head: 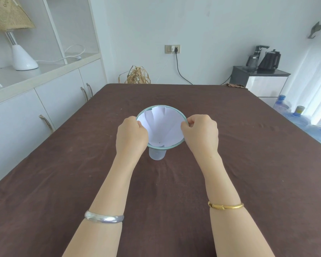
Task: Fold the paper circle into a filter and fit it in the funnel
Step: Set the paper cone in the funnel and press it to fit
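Both forearms reach forward from the near edge over the brown tablecloth, a silver bangle on the left wrist and a gold bangle on the right. Knuckles up, the left hand pinches the left side of the funnel rim with curled fingers, and the right hand pinches the right side the same way; whether each pinch also catches the paper's edge I cannot tell. Inside the funnel sits the white paper filter, folded into a cone with creases showing, point down. Beneath, the funnel stands in a clear cup at the table's middle.
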Demonstrator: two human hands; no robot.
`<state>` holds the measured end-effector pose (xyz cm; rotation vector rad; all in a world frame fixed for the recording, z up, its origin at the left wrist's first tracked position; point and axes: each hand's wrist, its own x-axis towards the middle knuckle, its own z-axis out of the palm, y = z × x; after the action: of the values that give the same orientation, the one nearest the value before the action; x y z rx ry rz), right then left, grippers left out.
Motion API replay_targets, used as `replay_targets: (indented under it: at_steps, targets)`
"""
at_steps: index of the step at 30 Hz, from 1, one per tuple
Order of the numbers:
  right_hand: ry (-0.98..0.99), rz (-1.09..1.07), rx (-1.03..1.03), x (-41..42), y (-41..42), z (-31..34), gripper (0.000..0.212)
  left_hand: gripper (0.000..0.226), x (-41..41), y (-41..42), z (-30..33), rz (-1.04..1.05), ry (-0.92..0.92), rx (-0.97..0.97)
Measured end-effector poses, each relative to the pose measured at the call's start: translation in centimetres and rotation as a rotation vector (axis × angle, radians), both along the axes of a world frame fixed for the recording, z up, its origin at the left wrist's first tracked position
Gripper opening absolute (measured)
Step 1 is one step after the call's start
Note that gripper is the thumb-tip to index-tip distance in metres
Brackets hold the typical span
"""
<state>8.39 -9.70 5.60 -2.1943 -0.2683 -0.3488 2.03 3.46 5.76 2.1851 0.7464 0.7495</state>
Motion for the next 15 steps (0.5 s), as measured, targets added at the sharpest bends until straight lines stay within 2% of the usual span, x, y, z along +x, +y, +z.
replay_targets:
  at_steps: [4,8,12,15]
  targets:
    - [-0.011,-0.012,-0.023,0.0,0.0,-0.1,0.020,0.016,-0.2,-0.3,0.2,-0.010,0.054,0.020]
    - [-0.038,-0.020,-0.026,0.1,0.0,-0.4,0.026,0.028,-0.6,-0.6,0.7,-0.053,0.102,-0.004]
    - [-0.086,-0.037,-0.035,0.1,-0.1,-0.5,0.041,0.029,-1.0,-0.9,1.3,-0.068,0.124,-0.020]
    - [-0.091,-0.050,-0.045,0.2,-0.1,-0.6,0.042,0.027,-1.1,-1.0,1.3,-0.073,0.126,-0.016]
